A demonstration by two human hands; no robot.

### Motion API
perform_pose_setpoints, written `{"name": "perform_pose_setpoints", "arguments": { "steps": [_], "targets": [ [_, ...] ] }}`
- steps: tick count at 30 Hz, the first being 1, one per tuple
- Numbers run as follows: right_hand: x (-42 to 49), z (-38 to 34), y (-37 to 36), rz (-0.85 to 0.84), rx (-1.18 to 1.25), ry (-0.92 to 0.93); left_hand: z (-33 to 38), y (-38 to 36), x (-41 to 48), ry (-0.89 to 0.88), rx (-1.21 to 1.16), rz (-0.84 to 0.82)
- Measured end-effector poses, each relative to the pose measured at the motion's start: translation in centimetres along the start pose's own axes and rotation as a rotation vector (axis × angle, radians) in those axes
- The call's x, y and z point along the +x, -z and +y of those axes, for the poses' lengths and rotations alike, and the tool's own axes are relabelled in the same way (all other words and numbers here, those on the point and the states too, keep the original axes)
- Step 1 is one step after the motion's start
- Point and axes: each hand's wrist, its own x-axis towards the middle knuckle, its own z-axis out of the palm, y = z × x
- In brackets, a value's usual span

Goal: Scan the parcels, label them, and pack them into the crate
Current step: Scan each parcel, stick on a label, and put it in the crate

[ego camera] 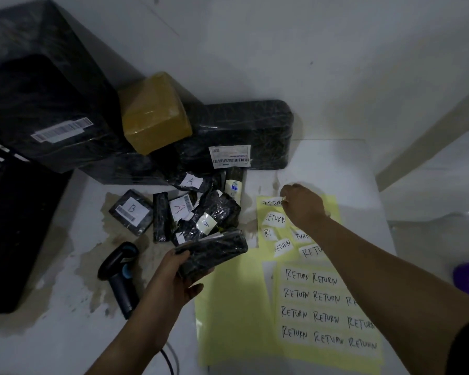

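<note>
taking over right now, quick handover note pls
Left hand holds a black parcel over the table.
Right hand pinches a RETURN label on the yellow sheet.
Scanner lies on the table, in neither hand.
Small parcels marked A and B sit piled near the crate; its inside is too dark to see.
Left: label the held parcel, crate it, then the pile.
</note>
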Motion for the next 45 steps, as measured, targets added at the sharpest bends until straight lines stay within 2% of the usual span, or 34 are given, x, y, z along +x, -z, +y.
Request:
{"name": "perform_pose_setpoints", "arguments": {
  "steps": [7, 9, 13, 17, 18, 22, 29, 34, 38, 41, 45],
  "targets": [
    [0.2, -0.2, 0.0, 0.058, -0.135, 0.059, 0.4, -0.5, 0.1, -0.005, 0.003, 0.02],
    [0.1, 0.2, -0.1, 0.075, -0.054, 0.073, 0.5, -0.5, 0.2, 0.0, 0.003, 0.027],
    [-0.2, 1.3, 0.1, 0.095, 0.264, 0.061, 0.4, -0.4, 0.7, 0.005, 0.004, 0.04],
    [-0.1, 2.5, 0.9, 0.25, 0.223, 0.015, 0.2, -0.4, 1.1, 0.003, 0.006, 0.048],
    [-0.1, 3.0, 1.1, 0.243, 0.187, -0.019, 0.1, -0.5, 1.1, 0.006, 0.006, 0.048],
    [0.0, 4.5, 1.1, 0.033, 0.015, -0.154, 0.0, -0.5, 1.1, 0.01, 0.017, 0.042],
    [-0.2, 3.6, 0.9, 0.016, -0.007, -0.093, 0.0, -0.6, 1.0, 0.012, 0.025, 0.04],
    [-0.3, 3.9, 0.8, 0.023, 0.176, -0.152, 0.0, -0.6, 0.9, 0.004, 0.03, 0.034],
    [-0.1, 3.8, 0.8, 0.008, 0.189, -0.153, -0.1, -0.3, 0.8, -0.001, 0.033, 0.037],
    [-0.3, 3.8, 0.8, 0.025, 0.186, -0.098, -0.4, -0.1, 0.7, 0.0, 0.039, 0.036],
    [-0.8, 3.6, 1.0, 0.034, 0.093, 0.071, -0.7, 0.1, 0.6, 0.003, 0.034, 0.031]
  ]
}}
